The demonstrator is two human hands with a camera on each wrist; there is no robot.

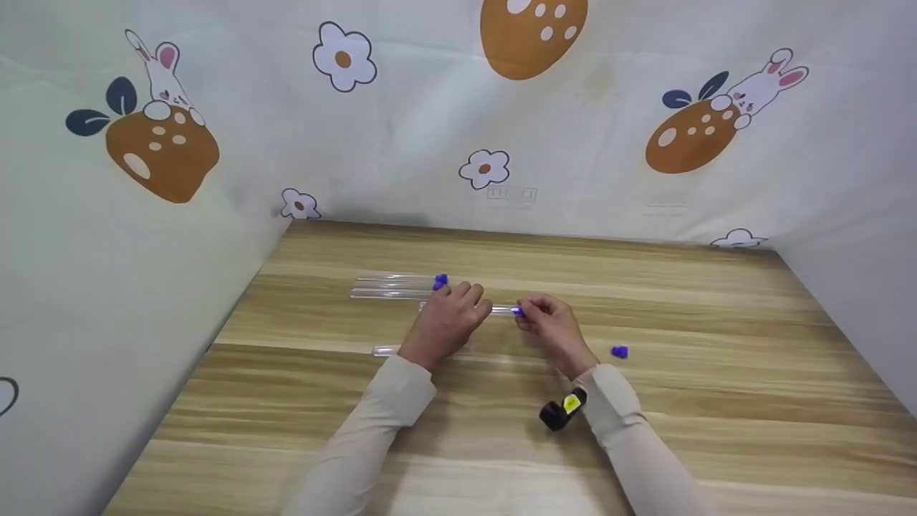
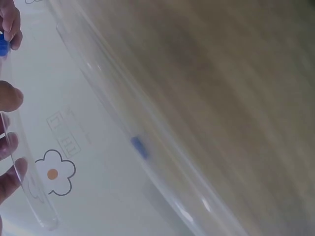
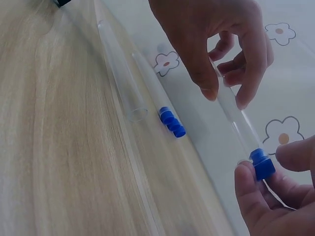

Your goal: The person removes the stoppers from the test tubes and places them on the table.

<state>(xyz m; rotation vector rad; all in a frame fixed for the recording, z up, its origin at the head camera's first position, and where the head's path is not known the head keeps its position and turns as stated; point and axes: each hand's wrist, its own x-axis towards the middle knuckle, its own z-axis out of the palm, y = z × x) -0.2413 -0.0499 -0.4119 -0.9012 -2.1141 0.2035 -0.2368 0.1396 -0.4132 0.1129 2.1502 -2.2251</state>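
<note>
My left hand (image 1: 450, 319) grips a clear test tube (image 3: 241, 125) by its body, raised off the table. At the tube's open end, my right hand (image 1: 555, 326) pinches a blue stopper (image 3: 264, 167) between thumb and fingers. How deep the stopper sits in the mouth I cannot tell. The left wrist view shows the tube's rounded end (image 2: 48, 221) pointing away from the right hand. Below the left hand, another clear tube (image 1: 385, 351) lies on the table, partly hidden by the wrist.
Several capped tubes (image 1: 392, 294) lie side by side behind the left hand, their blue stoppers (image 1: 440, 281) toward the right. A loose blue stopper (image 1: 620, 352) rests on the wooden table (image 1: 716, 430) right of the right hand. Patterned cloth walls (image 1: 401, 129) enclose the table.
</note>
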